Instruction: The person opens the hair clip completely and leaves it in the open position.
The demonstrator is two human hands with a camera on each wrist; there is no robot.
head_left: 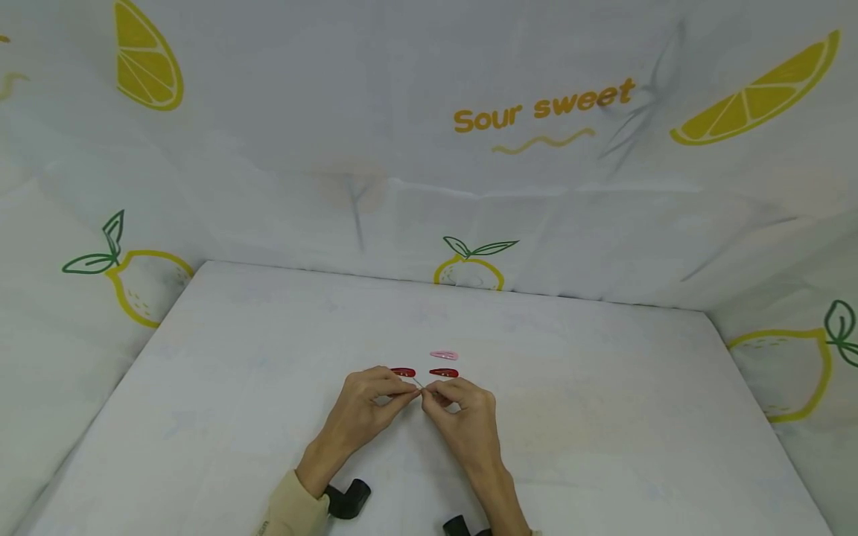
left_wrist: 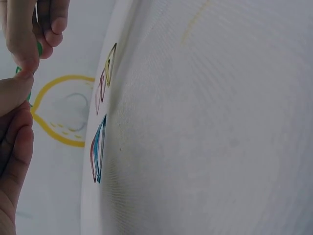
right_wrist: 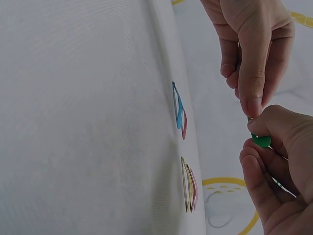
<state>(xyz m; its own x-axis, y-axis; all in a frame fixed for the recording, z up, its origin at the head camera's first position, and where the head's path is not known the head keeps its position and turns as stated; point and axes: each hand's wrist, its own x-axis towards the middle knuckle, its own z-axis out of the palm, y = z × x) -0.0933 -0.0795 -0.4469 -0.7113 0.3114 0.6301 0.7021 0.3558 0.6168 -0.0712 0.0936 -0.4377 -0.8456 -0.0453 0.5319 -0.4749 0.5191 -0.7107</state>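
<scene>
A small green hair clip (right_wrist: 262, 141) is held between both hands, its two ends pinched between thumbs and fingertips. My left hand (head_left: 369, 406) and my right hand (head_left: 467, 420) meet over the table, fingertips nearly together; most of the clip is covered by them. Just beyond the hands lie two red hair clips (head_left: 445, 373), with a pink hair clip (head_left: 444, 356) behind the right one. The wrist views also show a blue hair clip (right_wrist: 179, 117) beside the left red one and a yellow hair clip (right_wrist: 189, 188) in the right group.
The white-covered table (head_left: 603, 417) stretches out around the hands. Lemon-printed cloth (head_left: 302, 112) hangs behind it and at both sides. Black wrist-worn devices (head_left: 350, 499) sit below the hands, close over the table.
</scene>
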